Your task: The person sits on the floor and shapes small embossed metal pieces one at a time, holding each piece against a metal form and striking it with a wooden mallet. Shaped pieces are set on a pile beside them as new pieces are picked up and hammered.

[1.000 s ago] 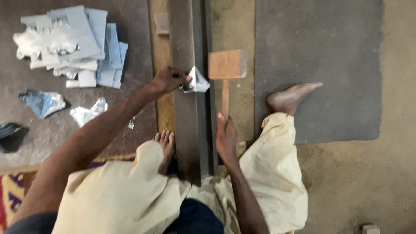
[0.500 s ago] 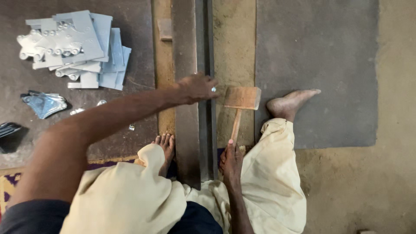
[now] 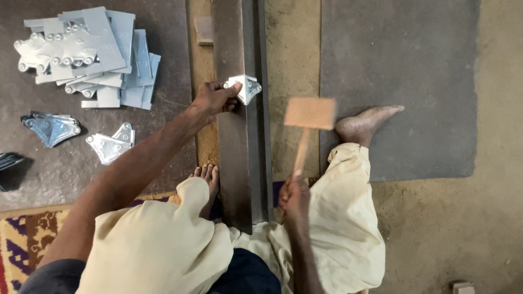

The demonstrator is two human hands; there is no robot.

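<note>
While the left hand [image 3: 213,99] pinches that small shiny metal piece [image 3: 245,88] against the top of the long steel bar [image 3: 239,152], the fingertips sit right beside where the mallet would land, so honestly that's the scary bit: a slightly off swing and it catches knuckles instead of metal. The right hand [image 3: 294,197] is clenched around the handle of the wooden mallet [image 3: 309,114], whose head is blurred and hangs off to the right of the bar, not over the piece. The grip is way down at the handle's end, so I'd guess aim gets sloppy. The piece is only half on the bar's edge, so a glancing hit could flip it out of the fingers. Also bare feet: the right foot [image 3: 368,124] lies close to the mallet head, and the left toes [image 3: 207,177] touch the bar
</note>
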